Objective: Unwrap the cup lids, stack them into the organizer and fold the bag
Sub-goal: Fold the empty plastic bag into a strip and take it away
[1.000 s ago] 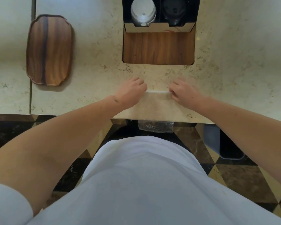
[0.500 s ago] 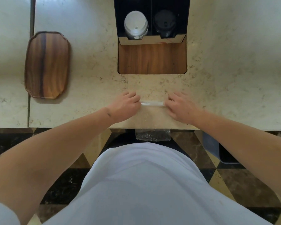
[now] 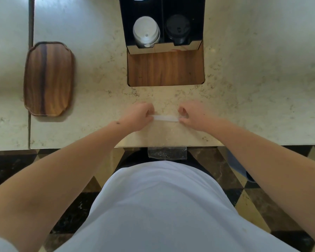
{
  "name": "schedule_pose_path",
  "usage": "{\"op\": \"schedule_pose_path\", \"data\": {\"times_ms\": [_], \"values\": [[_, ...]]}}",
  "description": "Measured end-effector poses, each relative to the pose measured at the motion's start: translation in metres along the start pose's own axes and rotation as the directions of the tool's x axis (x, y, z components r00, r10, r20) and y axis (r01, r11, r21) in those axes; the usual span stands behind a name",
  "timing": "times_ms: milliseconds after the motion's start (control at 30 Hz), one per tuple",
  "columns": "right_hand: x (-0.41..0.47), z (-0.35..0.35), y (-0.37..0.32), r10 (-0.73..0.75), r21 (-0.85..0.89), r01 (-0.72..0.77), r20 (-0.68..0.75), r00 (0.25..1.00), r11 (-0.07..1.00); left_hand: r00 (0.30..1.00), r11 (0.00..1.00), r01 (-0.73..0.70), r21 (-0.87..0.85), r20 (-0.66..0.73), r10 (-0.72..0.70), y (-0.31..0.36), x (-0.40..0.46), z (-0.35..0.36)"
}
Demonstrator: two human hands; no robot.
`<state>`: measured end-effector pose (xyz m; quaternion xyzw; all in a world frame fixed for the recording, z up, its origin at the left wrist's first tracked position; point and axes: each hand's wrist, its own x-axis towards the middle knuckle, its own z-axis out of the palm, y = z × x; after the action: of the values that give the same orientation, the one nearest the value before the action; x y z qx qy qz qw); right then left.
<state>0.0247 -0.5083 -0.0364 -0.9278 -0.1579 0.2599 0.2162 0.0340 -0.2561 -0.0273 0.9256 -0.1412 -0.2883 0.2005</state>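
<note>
1. Left hand (image 3: 139,116) and right hand (image 3: 190,115) each pinch one end of the bag (image 3: 166,131).
2. Bag flat on counter (image 3: 253,106), tail over edge.
3. White lids (image 3: 146,31), black lids (image 3: 177,28) in organizer (image 3: 164,48).

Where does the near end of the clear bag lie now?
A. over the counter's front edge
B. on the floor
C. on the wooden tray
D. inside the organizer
A: both hands pinch the far edge of the clear bag, and its near end hangs past the counter edge.
</note>
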Motion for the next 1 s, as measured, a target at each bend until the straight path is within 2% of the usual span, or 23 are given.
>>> {"op": "schedule_pose_path", "data": {"times_ms": [200, 300, 400, 500, 700, 800, 933, 1000], "values": [[0.005, -0.012, 0.003, -0.154, -0.174, 0.174, 0.126, 0.980, 0.969, 0.994, 0.992, -0.105, 0.066, 0.001, 0.105, -0.004, -0.002, 0.003], [-0.002, -0.008, 0.003, -0.252, -0.258, 0.257, 0.053, 0.966, 0.931, 0.967, 0.956, -0.241, 0.165, -0.047, 0.252, -0.008, -0.012, 0.007], [-0.011, 0.004, 0.004, -0.361, -0.316, 0.327, -0.056, 0.931, 0.891, 0.895, 0.855, -0.394, 0.337, -0.068, 0.440, -0.011, -0.022, 0.011], [-0.019, 0.015, 0.009, -0.394, -0.357, 0.334, -0.110, 0.912, 0.873, 0.848, 0.774, -0.460, 0.435, -0.044, 0.528, -0.014, -0.028, 0.017], [-0.028, 0.014, 0.020, -0.385, -0.340, 0.338, -0.078, 0.920, 0.877, 0.847, 0.774, -0.464, 0.431, -0.042, 0.531, -0.017, -0.029, 0.021], [-0.031, 0.012, 0.020, -0.359, -0.310, 0.319, -0.081, 0.930, 0.896, 0.864, 0.806, -0.432, 0.406, -0.072, 0.499, -0.016, -0.035, 0.024], [-0.028, 0.011, 0.010, -0.285, -0.268, 0.246, -0.115, 0.952, 0.931, 0.918, 0.910, -0.314, 0.271, -0.159, 0.364, -0.008, -0.040, 0.023], [-0.022, 0.009, 0.002, -0.216, -0.187, 0.192, -0.115, 0.970, 0.963, 0.947, 0.951, -0.228, 0.209, -0.178, 0.266, -0.002, -0.038, 0.022]]}}
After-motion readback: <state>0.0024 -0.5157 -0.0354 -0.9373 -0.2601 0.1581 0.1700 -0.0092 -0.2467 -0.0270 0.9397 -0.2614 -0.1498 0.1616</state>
